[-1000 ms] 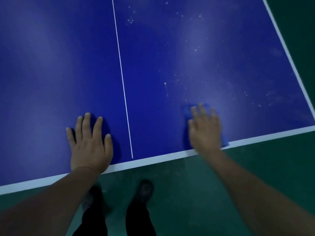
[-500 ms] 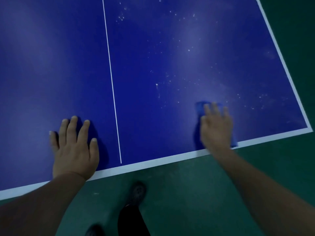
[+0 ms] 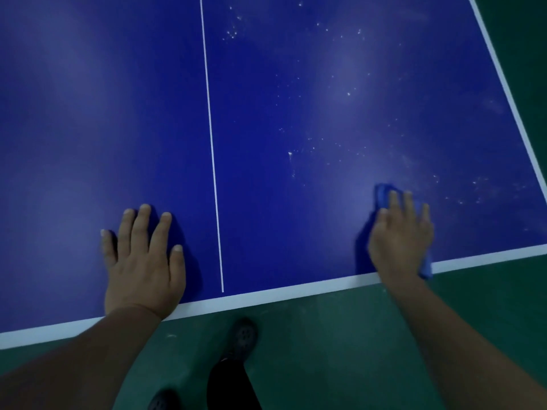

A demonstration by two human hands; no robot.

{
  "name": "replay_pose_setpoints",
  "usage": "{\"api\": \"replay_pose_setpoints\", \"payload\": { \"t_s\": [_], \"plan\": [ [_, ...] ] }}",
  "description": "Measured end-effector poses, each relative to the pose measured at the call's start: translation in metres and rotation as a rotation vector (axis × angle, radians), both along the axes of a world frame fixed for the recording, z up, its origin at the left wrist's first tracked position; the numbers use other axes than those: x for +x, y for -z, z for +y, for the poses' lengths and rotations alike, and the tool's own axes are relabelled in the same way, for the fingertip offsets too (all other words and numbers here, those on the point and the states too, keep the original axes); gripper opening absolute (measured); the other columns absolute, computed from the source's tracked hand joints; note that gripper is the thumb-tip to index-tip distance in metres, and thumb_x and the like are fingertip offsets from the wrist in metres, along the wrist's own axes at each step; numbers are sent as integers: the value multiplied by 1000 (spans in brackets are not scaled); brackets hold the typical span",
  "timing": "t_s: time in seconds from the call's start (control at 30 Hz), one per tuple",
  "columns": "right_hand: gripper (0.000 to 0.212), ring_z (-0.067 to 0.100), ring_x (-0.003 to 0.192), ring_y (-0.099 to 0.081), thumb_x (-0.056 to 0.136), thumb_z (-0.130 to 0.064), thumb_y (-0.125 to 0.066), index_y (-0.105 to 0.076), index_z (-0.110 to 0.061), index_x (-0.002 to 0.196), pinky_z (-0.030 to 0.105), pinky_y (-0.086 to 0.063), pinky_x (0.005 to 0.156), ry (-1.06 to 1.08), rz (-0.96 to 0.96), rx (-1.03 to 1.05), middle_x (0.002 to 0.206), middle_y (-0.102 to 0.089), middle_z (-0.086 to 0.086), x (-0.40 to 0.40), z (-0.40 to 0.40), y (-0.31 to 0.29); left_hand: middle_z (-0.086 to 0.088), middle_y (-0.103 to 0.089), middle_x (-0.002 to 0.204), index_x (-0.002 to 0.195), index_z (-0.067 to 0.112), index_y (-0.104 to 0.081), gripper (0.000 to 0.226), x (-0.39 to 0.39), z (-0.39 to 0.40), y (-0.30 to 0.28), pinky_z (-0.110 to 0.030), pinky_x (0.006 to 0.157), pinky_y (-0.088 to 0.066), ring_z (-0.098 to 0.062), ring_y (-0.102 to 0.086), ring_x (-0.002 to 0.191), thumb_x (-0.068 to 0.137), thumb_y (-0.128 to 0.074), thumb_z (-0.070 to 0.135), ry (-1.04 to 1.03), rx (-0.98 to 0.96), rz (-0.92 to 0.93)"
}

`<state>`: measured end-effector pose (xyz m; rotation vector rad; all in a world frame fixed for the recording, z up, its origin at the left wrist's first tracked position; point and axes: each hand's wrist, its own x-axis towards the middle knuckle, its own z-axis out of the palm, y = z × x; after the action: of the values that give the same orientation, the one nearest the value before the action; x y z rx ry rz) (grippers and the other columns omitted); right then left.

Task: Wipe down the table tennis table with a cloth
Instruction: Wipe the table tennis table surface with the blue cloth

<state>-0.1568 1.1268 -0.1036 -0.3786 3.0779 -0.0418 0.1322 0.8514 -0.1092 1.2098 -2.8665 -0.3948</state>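
Cloth [image 3: 381, 196], blue, lies flat under my right hand [image 3: 399, 241]; fingers straight, pressing it onto the table [image 3: 296, 84]. Cloth edge shows beyond the fingertips and at the wrist-side, over the white end line [image 3: 266, 295]. Left hand [image 3: 145, 261] flat, fingers spread, resting on the table left of the centre line [image 3: 211, 143]. White specks [image 3: 310, 143] lie beyond the right hand.

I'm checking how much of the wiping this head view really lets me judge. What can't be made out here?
- Cloth: mostly hidden under the right hand; its size and folds cannot be told.
- Table tennis table: far end and left side cut off by the frame edges.
- White specks: too small to tell dust from scuffs.
- Tabletop under the left hand: covered by the palm.
- Shoes: dim; the nearer one is cut off by the bottom edge.
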Motion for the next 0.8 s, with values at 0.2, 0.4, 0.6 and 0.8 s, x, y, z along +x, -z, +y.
{"api": "replay_pose_setpoints", "payload": {
  "t_s": [0.2, 0.4, 0.6, 0.8],
  "plan": [
    [55, 41, 146, -24, 101, -37, -24, -38, -19, 150, 58, -21, 118, -311, 17, 19, 160, -32, 7, 70, -58, 4, -17, -27, 157, 147, 9, -40, 62, 2, -1, 3, -56, 120, -3, -33, -14, 150, 97, -23, 41, 14, -15, -9],
    [49, 34, 149, -22, 101, -35, -33, -43, -24, 148, 55, -14, 120, -1005, -57, -80, 159, -34, 1, 93, -170, 9, -16, -29, 157, 146, 9, -42, 60, 1, -3, 3, -58, 119, -7, -33, -17, 149, 98, -24, 40, 11, -29, 6],
    [56, 38, 148, -20, 103, -35, -14, -32, -17, 153, 54, -20, 117, -245, -27, 61, 164, -22, 6, -91, -111, -3, -16, -27, 157, 147, 9, -40, 60, 1, -4, 3, -60, 119, -7, -34, -14, 150, 98, -24, 40, 13, -8, -5],
    [53, 41, 148, -19, 105, -38, -21, -32, -20, 154, 58, -18, 117, -266, 89, -23, 163, -26, 6, -16, -161, -2, -16, -27, 158, 147, 9, -41, 61, 2, -4, 2, -60, 119, -7, -33, -14, 150, 97, -25, 41, 15, 1, -19]
  ]
}}
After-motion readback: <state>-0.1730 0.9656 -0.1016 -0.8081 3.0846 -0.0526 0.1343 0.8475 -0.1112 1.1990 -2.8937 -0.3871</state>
